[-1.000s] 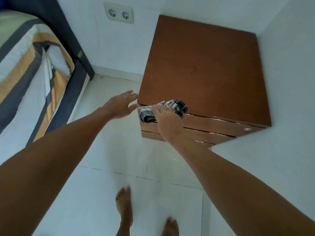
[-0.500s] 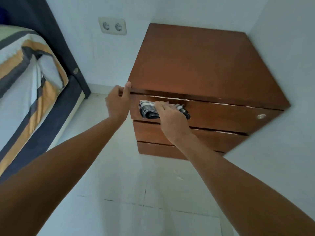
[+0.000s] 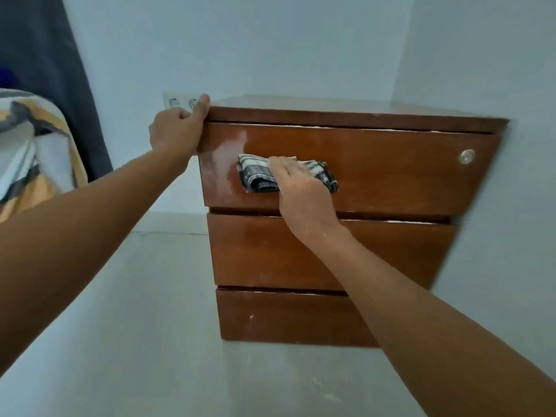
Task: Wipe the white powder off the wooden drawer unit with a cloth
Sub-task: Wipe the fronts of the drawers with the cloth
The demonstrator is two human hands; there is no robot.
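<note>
Pressing the checked cloth (image 3: 287, 176) flat on the top drawer front of the wooden drawer unit (image 3: 376, 176), my right hand (image 3: 304, 200) had fingers (image 3: 278, 162) clamped over it; the white powder (image 3: 224, 158) lay just left, frame centre. My left hand (image 3: 177, 130) gripped the unit's upper-left corner.

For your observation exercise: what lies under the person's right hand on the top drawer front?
A folded checked cloth lies under the right hand, pressed against the top drawer front. White powder shows left of it; any powder beneath the cloth is hidden.
</note>
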